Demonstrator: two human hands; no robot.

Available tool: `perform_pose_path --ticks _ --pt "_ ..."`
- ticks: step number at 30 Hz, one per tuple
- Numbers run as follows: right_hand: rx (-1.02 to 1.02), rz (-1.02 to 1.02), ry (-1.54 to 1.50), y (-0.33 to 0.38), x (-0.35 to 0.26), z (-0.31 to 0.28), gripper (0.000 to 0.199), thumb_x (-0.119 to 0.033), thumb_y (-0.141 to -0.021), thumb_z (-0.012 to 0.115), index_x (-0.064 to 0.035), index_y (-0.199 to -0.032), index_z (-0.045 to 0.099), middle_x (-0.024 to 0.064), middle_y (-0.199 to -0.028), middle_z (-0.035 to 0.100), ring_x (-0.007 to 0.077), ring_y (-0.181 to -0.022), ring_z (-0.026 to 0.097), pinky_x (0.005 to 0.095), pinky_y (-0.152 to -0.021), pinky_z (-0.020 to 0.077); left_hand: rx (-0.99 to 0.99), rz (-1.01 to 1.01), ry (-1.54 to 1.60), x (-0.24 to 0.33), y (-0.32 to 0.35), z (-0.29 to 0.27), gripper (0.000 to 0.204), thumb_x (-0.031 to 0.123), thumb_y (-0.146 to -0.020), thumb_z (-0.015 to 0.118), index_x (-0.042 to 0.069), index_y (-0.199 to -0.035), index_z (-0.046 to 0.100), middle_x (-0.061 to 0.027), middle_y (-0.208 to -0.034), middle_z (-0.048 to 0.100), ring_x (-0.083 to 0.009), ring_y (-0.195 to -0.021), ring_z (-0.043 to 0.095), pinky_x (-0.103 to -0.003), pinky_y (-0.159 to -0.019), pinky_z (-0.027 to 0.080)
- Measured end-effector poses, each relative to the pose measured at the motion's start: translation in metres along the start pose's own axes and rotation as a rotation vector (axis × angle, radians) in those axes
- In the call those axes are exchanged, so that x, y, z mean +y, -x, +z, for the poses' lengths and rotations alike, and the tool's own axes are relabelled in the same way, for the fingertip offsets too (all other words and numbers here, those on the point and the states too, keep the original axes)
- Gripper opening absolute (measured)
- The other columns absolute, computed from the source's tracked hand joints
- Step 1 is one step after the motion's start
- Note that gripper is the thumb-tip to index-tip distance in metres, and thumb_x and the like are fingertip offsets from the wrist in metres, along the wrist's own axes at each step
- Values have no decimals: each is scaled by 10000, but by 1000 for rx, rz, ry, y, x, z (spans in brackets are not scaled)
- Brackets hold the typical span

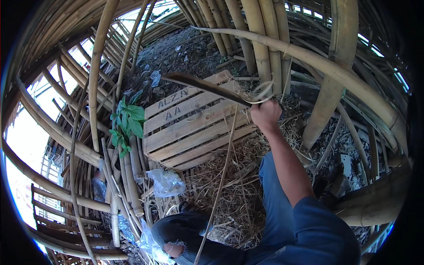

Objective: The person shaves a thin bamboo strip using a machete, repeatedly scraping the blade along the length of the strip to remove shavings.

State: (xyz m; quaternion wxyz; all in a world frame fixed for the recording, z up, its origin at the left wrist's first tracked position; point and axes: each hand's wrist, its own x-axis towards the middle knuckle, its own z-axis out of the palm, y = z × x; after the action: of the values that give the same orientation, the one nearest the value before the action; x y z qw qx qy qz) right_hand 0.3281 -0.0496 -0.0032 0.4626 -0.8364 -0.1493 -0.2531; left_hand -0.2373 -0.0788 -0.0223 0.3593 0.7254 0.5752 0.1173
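My right hand (266, 115) is closed in a fist around the handle of a machete (201, 86). Its long, dark blade reaches left over a slatted wooden crate (194, 128). Beside the fist, pale curled bamboo shavings (260, 92) stand up along the blade. A long, thin bamboo strip (224, 172) runs from the blade, close to my fist, down to the lower edge between my legs. My left hand is not in view. Skin shows through a torn knee (174, 249) of my dark trousers.
Fine shavings (238, 194) cover the ground before me. Thick bamboo poles (260, 39) stand behind and lean at the right. Cut poles (130, 176), a leafy plant (130, 119) and a clear plastic bag (165, 182) lie at the left. Dark rubble (176, 53) lies beyond the crate.
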Motion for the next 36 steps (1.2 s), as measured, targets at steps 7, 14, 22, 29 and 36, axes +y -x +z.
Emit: perform_pose_path --ticks 7,14,22,29,36 --pt "-176 574 -258 -2 44 57 496 -462 -913 417 -16 -806 604 143 -647 611 265 -556 602 382 -505 466 35 -21 163 -18 2 -16 206 41 -939 498 -43 -1112 572 -32 -685 566 -52 -561 478 -207 -487 350" --pt "-544 616 -544 21 -16 14 514 -556 -789 661 -104 -641 467 -38 -490 429 82 -397 421 246 -375 333 -199 65 690 78 -50 -15 257 130 -986 448 -61 -1123 552 24 -631 427 -36 -494 372 -196 -439 277" --pt "-658 170 -678 64 -43 10 312 -331 -842 708 -49 -815 577 -36 -596 511 55 -508 475 229 -464 375 -408 115 996 165 -126 37 295 211 -1003 438 -4 -1177 538 15 -733 466 -45 -516 348 -196 -452 271" --pt "-621 13 -579 77 -57 8 416 -431 -821 706 -39 -767 577 -30 -568 501 58 -506 433 239 -476 352 -526 -26 1063 221 -180 61 314 256 -1008 420 34 -1197 538 3 -780 522 -63 -539 375 -202 -489 309" --pt "-865 167 -770 87 -75 18 394 -377 -769 778 -10 -751 635 -41 -557 512 44 -505 461 234 -467 343 -599 4 1135 222 -193 78 334 236 -1021 374 19 -1236 508 -31 -785 568 -69 -513 399 -210 -485 343"
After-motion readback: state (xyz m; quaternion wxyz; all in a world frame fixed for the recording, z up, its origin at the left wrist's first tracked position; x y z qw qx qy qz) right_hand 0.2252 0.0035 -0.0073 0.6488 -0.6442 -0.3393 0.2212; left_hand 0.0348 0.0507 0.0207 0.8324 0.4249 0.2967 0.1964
